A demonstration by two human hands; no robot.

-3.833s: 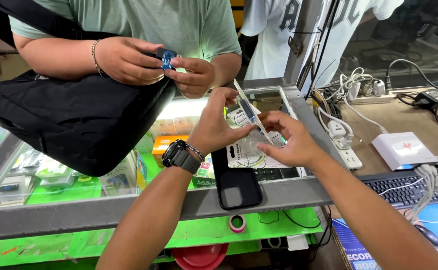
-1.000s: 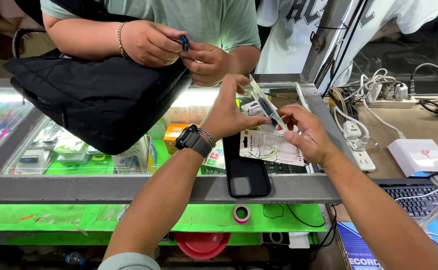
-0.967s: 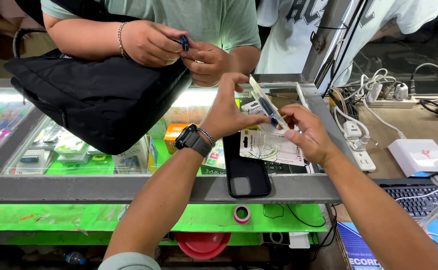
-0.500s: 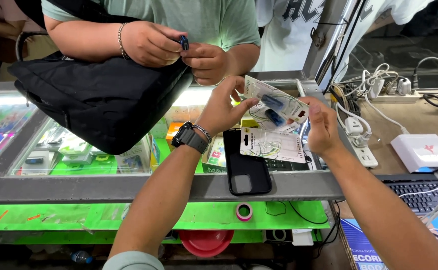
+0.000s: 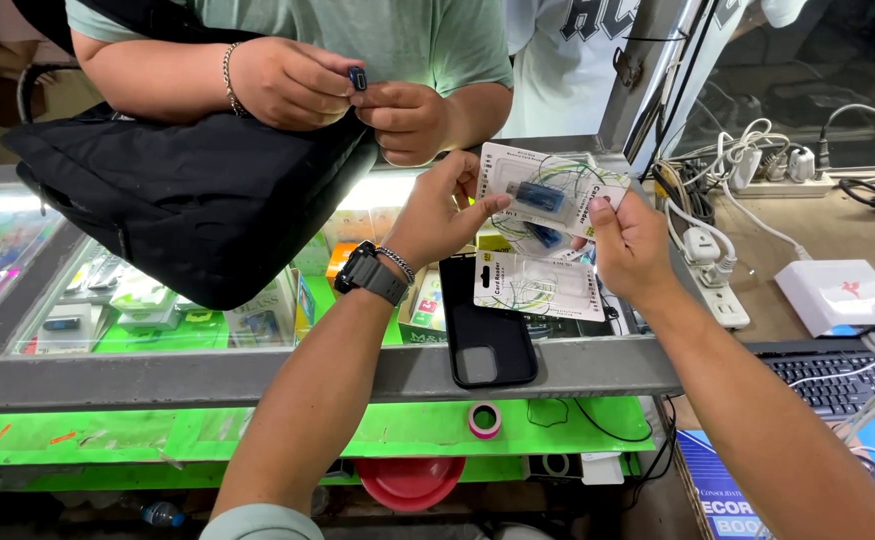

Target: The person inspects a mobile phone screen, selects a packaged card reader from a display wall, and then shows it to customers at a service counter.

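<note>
A: Head view: what has been changed in the last half second?

B: The pack (image 5: 547,193), a flat blister card with a blue reader under clear plastic, has been lifted and turned face-up between both hands; a second ago it was held edge-on, lower over the desk (image 5: 257,372). Its front is now presented, so it is judged to be under inspection.

A: How are the fingers set?

B: The left hand (image 5: 444,210) is pinched on the pack's left edge, thumb on the face, fingers behind. The right hand (image 5: 629,243) is closed on the right edge, thumb in front. Neither is spread.

A: What is seen around it?

B: A second pack (image 5: 535,287) is lying flat on the desk below, beside a black phone case (image 5: 487,335). Across the desk, a small dark piece (image 5: 357,77) is held by another person's hands above a black bag (image 5: 197,210).
</note>
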